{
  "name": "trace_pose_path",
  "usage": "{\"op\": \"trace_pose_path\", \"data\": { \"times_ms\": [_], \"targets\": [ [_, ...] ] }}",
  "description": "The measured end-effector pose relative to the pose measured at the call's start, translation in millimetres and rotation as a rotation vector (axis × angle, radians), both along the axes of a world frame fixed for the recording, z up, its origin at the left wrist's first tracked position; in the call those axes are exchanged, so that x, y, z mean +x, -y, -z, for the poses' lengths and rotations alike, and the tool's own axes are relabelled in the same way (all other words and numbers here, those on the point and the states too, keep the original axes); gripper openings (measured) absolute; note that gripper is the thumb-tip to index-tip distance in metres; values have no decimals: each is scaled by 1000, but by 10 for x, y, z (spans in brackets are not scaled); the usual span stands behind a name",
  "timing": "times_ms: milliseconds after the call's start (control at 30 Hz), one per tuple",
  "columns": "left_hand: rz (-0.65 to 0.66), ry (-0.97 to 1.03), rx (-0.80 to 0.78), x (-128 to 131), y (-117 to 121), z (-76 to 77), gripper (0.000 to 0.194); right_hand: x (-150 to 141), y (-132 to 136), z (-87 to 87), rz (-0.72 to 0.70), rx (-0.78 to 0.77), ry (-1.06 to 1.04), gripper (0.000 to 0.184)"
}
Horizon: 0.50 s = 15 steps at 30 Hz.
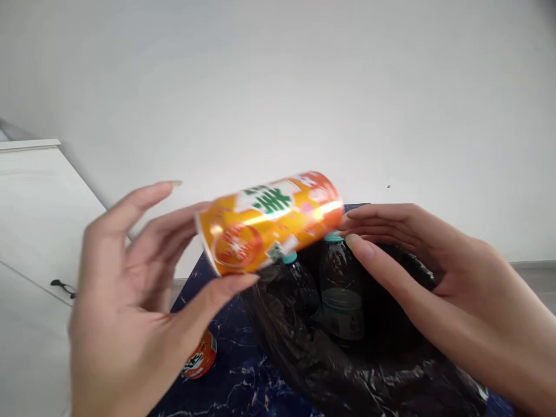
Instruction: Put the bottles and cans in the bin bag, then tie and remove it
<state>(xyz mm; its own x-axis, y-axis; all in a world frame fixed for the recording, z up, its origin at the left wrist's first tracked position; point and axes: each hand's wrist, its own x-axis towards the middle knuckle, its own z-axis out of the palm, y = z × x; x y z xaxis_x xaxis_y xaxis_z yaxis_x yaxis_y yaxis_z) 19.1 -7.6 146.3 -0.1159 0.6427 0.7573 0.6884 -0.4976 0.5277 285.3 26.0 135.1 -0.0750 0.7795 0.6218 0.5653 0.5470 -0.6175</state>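
Note:
An orange drink can lies on its side in the air, tilted up to the right. My left hand holds its left end, with the thumb beneath and fingers behind; the index finger is raised off it. At the can's right end is my right hand, its thumb and fingers apart; whether the fingertips touch the can I cannot tell. Below stands an open black plastic bag. Inside it are a clear bottle and another bottle, both with turquoise caps.
A second orange can is on the dark blue marbled table, partly behind my left hand. To the left stands a white cabinet with a dark handle. A plain white wall rises behind the table.

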Motion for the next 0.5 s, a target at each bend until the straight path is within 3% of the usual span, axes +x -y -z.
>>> {"op": "trace_pose_path", "data": {
  "times_ms": [100,233,400,500],
  "targets": [
    [154,126,-6,115,11,61,86,-2,4,22,-40,-4,-13,36],
    [179,148,-49,196,29,103,82,-6,11,8,-45,38,-16,47],
    [189,97,-158,216,41,138,83,18,37,-59,-118,36,229,30],
    [200,-13,-267,218,32,139,80,74,46,-60,-158,26,333,31]
  ]
}}
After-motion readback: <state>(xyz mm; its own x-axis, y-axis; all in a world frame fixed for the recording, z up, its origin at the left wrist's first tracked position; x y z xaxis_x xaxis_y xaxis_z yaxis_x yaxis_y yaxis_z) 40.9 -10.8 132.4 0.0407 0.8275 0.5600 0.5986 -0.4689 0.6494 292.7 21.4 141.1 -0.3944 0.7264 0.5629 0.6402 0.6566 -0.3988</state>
